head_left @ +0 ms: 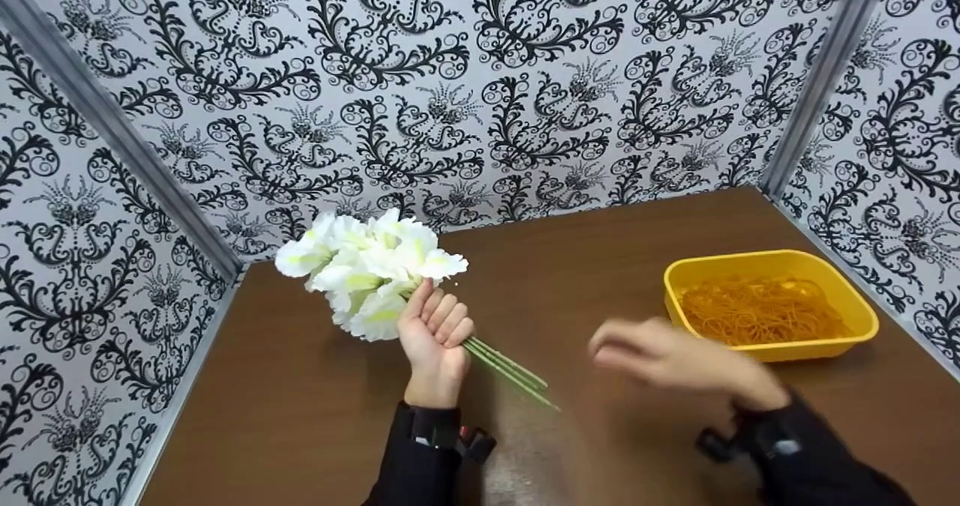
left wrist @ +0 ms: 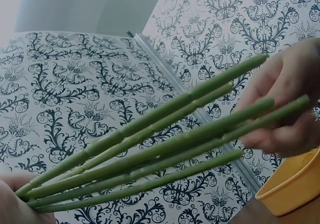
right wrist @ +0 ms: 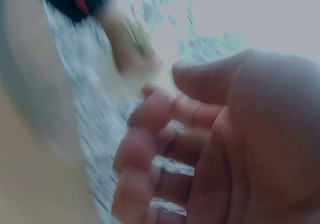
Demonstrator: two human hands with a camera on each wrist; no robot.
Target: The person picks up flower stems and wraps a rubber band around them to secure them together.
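My left hand (head_left: 437, 333) grips a bunch of white artificial flowers (head_left: 375, 266) by the stems, just below the blooms. Its green stems (left wrist: 165, 139) stick out past the fist, fanned slightly apart in the left wrist view, their cut ends toward the other hand. Blurred by motion, my right hand (head_left: 660, 356) is held over the table between the stem ends and the yellow basin (head_left: 795, 352). In the right wrist view its fingers (right wrist: 135, 149) bend loosely, thumb apart from them, with nothing seen between.
Many thin tan rubber bands (head_left: 757, 311) lie in the yellow basin at the right of the brown table (head_left: 555, 281). Walls with a black-and-white scroll pattern (head_left: 480, 101) enclose the table at the back and both sides, with grey metal strips at the corners.
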